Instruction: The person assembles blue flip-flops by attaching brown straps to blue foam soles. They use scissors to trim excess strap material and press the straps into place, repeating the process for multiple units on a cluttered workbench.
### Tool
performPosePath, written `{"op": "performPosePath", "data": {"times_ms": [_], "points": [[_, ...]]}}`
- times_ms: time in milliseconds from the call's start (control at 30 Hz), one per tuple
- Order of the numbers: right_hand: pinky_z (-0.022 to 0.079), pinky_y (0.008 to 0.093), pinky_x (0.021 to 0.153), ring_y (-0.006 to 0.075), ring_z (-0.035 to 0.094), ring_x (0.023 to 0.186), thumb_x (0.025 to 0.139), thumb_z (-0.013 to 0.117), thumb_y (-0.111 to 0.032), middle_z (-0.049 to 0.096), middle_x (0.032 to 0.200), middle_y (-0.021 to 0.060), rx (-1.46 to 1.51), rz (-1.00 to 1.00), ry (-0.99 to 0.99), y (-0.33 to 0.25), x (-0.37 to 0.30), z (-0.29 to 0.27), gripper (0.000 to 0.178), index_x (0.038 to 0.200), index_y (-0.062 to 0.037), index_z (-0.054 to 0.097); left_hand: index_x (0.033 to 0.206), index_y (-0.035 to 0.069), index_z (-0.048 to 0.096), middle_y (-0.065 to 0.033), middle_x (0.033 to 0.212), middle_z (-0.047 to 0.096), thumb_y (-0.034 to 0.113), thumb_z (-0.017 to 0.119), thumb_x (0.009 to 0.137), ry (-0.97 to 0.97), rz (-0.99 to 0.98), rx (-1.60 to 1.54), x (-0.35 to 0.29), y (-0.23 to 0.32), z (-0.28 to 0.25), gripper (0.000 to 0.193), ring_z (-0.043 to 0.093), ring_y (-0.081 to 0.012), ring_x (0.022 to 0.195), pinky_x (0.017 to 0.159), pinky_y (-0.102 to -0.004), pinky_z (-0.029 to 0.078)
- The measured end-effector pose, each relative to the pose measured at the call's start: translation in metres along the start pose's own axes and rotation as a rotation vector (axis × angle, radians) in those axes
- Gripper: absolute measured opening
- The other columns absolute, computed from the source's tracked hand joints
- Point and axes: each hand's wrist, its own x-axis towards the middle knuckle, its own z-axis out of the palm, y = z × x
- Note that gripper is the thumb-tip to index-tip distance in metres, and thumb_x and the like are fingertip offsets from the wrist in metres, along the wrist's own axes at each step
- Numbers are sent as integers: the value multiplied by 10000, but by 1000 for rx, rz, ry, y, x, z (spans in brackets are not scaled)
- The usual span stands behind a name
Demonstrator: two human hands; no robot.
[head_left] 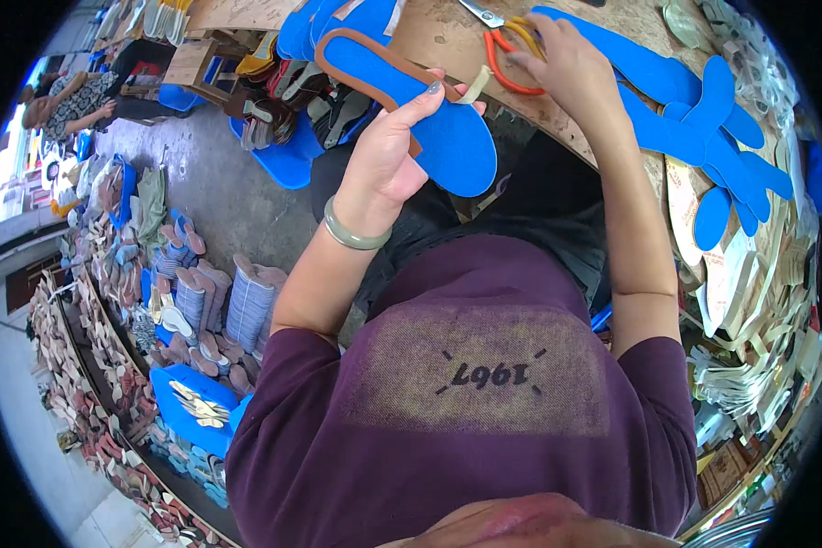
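My left hand is closed on a blue insole, its thumb on the upper face. A brown edging strip runs around the far part of the insole. A short cream strip end curls out by my fingertips. Over the wooden table, my right hand has its fingers curled at the handles of a pair of scissors, one loop orange and the other yellow. The blades point away to the upper left.
Several blue insoles lie overlapping on the table at right, more at its far left. Pale strips and scraps pile up along the right side. Stacked soles stand on the left floor near a blue bin. A person sits at far left.
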Motion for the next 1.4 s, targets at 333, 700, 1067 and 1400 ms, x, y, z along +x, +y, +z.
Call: {"op": "performPosePath", "data": {"times_ms": [333, 700, 1067, 1400], "points": [[508, 464, 748, 362, 629, 910, 767, 616, -200, 656, 945, 193, 215, 155, -184, -14, 3, -30, 513, 1258, -94, 509, 1117, -14, 534, -96, 1039, 650, 73, 582, 920, -50, 970, 962, -15, 1, 6, 220, 611, -143, 896, 810, -270, 471], [443, 315, 790, 158, 508, 880, 514, 805, -626, 474, 1096, 65, 1475, 343, -502, -62, -124, -26, 1238, 1452, -68, 221, 992, 33, 533, -102, 938, 506, 28, 700, 803, 108, 1464, 1312, -15, 4, -9, 253, 562, -205, 853, 737, -296, 482], [491, 385, 745, 320, 596, 864, 622, 733, -622, 525, 1017, 141, 856, 115, -317, -77, -118, -26, 936, 1274, -37, 403, 981, 109, 589, -68, 870, 526, 44, 787, 618, -125, 1454, 1484, -29, -10, -6, 418, 548, -242, 813, 699, -338, 448], [484, 265, 704, 126, 575, 741, 629, 868, -285, 627, 899, 78, 1029, 403, -460, -57, -130, -23, 693, 1186, -29, 544, 1048, 43, 589, -29, 974, 640, 126, 611, 896, 64, 247, 192, -17, -2, -15, 174, 617, -123, 906, 824, -297, 498]]}}
